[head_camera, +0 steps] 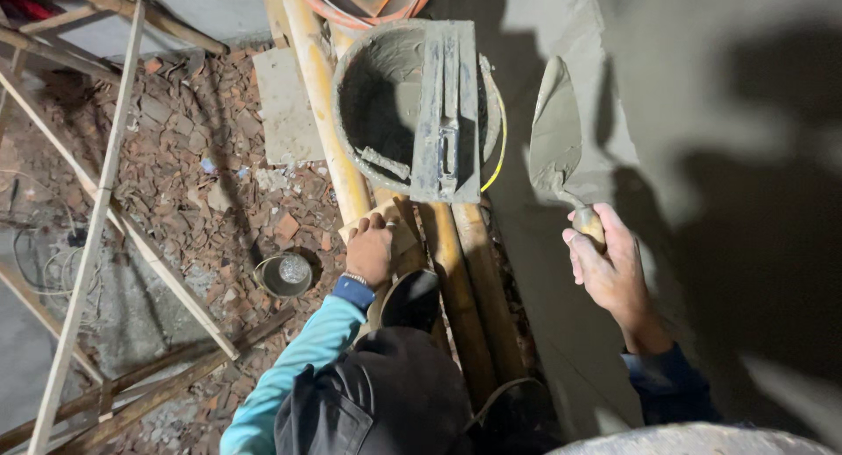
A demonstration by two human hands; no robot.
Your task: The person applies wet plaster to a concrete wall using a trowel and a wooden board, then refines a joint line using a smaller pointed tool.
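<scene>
Looking down from my head camera, I see my right hand [611, 266] with its fingers closed around the wooden handle of a pointed trowel [556, 135]. The blade points up and away from me, coated in grey mortar, and lies close against the freshly plastered grey wall [702, 157] on my right; I cannot tell whether it touches. My left hand [371, 252], in a turquoise sleeve with a blue cuff, rests palm down with its fingers curled loosely over a scrap of board on the yellowish scaffold poles [460, 288]; it grips nothing that I can make out. Just beyond that hand sits a mortar bucket [368, 87], crusted grey, and a flat plastering float [445, 113] lies across its rim. An orange basin [368, 17] shows at the top edge, partly cut off. Far below on the left, broken brick rubble [202, 183] covers the ground, with a small round can [286, 274] among it and wooden ladder rails [92, 236] crossing in front.
</scene>
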